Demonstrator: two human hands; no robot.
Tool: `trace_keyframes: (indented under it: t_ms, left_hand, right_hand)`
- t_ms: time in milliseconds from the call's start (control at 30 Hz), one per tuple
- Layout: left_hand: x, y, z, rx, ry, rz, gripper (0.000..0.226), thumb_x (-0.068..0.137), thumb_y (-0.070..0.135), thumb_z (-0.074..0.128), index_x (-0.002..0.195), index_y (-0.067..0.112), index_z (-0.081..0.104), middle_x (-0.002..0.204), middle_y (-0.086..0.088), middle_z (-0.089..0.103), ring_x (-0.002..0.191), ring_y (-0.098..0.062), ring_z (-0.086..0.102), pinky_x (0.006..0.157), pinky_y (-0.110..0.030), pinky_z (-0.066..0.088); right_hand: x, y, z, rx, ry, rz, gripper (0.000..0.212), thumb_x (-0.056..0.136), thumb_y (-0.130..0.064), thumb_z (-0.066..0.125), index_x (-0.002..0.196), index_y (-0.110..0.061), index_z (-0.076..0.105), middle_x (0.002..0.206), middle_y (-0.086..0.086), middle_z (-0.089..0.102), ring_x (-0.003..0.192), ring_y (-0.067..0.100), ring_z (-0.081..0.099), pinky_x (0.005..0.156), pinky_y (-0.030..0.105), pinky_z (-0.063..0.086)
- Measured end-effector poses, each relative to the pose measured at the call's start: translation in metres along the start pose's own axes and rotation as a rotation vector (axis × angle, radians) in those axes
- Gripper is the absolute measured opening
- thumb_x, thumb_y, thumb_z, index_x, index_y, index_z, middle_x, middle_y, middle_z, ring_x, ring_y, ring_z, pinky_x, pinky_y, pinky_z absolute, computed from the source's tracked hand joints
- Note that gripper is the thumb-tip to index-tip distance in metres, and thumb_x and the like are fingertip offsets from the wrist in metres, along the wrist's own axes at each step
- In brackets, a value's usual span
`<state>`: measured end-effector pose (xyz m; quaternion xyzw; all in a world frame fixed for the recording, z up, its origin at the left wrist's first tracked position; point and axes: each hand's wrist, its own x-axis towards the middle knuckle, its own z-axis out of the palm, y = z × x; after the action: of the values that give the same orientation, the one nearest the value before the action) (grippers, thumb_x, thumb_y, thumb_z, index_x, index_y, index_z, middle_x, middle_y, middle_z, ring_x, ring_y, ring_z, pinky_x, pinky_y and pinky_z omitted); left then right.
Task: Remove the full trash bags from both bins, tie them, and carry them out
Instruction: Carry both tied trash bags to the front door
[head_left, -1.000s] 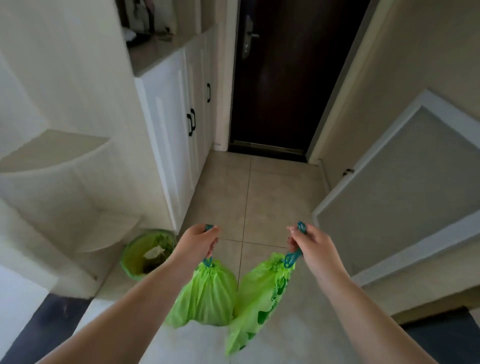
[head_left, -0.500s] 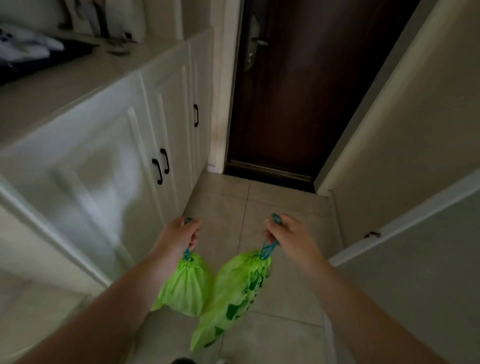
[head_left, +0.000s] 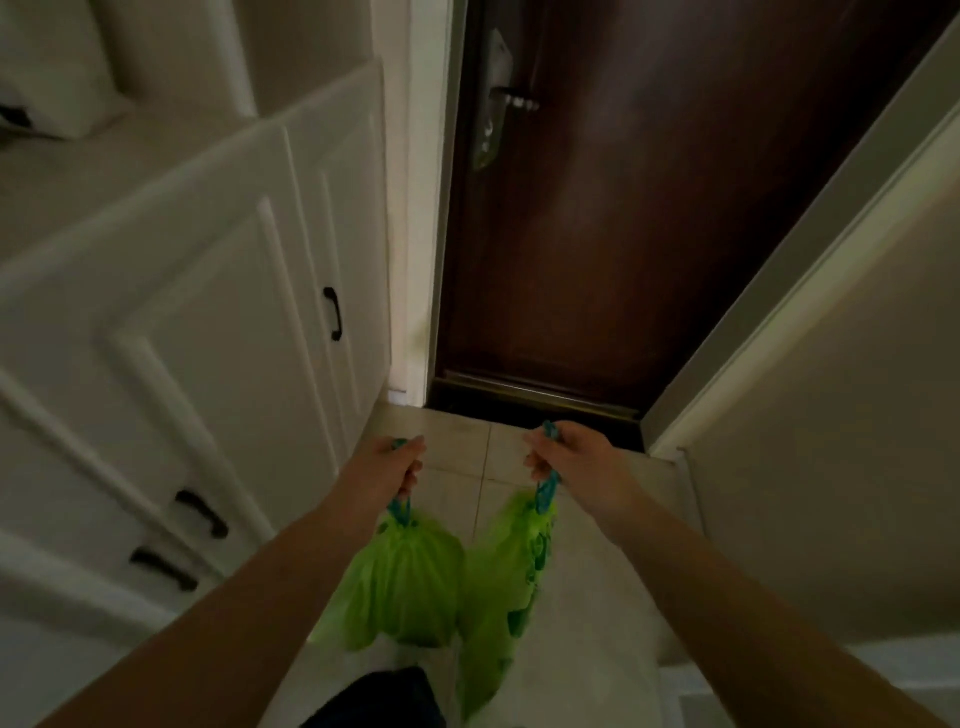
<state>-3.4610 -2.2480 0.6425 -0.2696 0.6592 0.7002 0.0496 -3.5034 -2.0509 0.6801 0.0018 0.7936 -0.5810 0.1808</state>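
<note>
- Facing both hands, a dark brown door (head_left: 649, 208) stands shut directly ahead, its threshold just beyond the knuckles.
- White cabinet (head_left: 171, 322) runs along the outer side of the left hand; its panelled doors carry black pull handles (head_left: 333, 314), one ahead of the hand and two more level with the left forearm.
- Beige wall (head_left: 841, 441) with a pale trim edge runs along the outer side of the right hand.
- Tiled floor (head_left: 457, 447) lies below and between the two hands, light beige with visible grout lines.
- Left green trash bag (head_left: 410, 587) hangs straight down beneath the left hand, gathered at the neck, rounded and full, clear of the floor.
- Right green trash bag (head_left: 506, 587) hangs beneath the right hand, longer and narrower, printed with darker green marks; it touches the left bag along its inner side.
- Left hand (head_left: 387, 470) is closed in a fist around the teal drawstring (head_left: 400, 506) of the left bag.
- Right hand (head_left: 569, 457) is closed around the teal drawstring (head_left: 545, 491) of the right bag, with a loop end showing above the fingers.
- Metal door handle (head_left: 511, 98) and lock plate sit high above the gap between the hands, blurred.
</note>
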Motion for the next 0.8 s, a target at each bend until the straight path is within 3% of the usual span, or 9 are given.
trace_keyframes:
  t_ms: [167,300,433,500,633,800]
  left_hand:
    - [0.101,0.037,0.017,0.027,-0.014,-0.055,0.036,0.09,0.018,0.057,0.056,0.011,0.045,0.054,-0.004,0.042,0.049,-0.015,0.038,0.052,-0.028,0.033]
    - [0.193,0.052,0.027,-0.032,0.063,-0.122,0.032,0.089,0.017,0.058,0.059,0.011,0.049,0.058,-0.006,0.046,0.051,-0.016,0.043,0.052,-0.026,0.036]
    - [0.277,0.05,0.033,-0.097,0.183,-0.205,0.015,0.089,0.015,0.058,0.081,0.002,0.058,0.069,-0.008,0.056,0.064,-0.019,0.055,0.064,-0.028,0.046]
    - [0.31,0.046,0.034,-0.047,0.243,-0.263,0.016,0.089,0.016,0.058,0.08,0.003,0.061,0.073,-0.011,0.059,0.073,-0.027,0.058,0.066,-0.031,0.045]
    - [0.368,0.042,0.035,0.102,0.314,-0.317,0.021,0.089,0.018,0.056,0.068,0.014,0.055,0.07,-0.013,0.052,0.062,-0.02,0.047,0.058,-0.027,0.035]
    - [0.448,0.025,0.026,0.198,0.351,-0.446,0.032,0.091,0.016,0.054,0.06,0.01,0.05,0.053,-0.006,0.038,0.055,-0.02,0.039,0.055,-0.029,0.027]
  right_hand:
    - [0.112,-0.024,-0.013,-0.059,-0.045,0.037,0.014,0.093,-0.02,0.054,0.087,-0.009,0.061,0.07,-0.001,0.063,0.049,-0.004,0.058,0.055,0.008,0.047]
    - [0.209,-0.033,-0.019,-0.113,-0.152,0.081,0.016,0.093,-0.018,0.054,0.09,-0.003,0.06,0.071,0.001,0.061,0.048,-0.007,0.057,0.052,0.005,0.043]
    - [0.31,-0.03,-0.019,-0.352,-0.325,0.128,0.022,0.093,-0.029,0.053,0.079,-0.011,0.055,0.071,0.004,0.051,0.063,0.01,0.05,0.057,0.022,0.035]
    - [0.355,-0.029,-0.019,-0.401,-0.375,0.18,0.027,0.093,-0.027,0.052,0.071,-0.012,0.047,0.066,0.0,0.044,0.057,0.008,0.043,0.051,0.02,0.028]
    - [0.436,-0.027,-0.013,-0.462,-0.401,0.267,0.038,0.093,-0.025,0.052,0.058,-0.016,0.039,0.058,-0.005,0.038,0.048,0.003,0.039,0.04,0.013,0.026]
    - [0.53,-0.002,0.017,-0.504,-0.487,0.37,0.031,0.095,-0.028,0.047,0.071,-0.01,0.053,0.074,0.001,0.049,0.067,0.012,0.047,0.062,0.027,0.035]
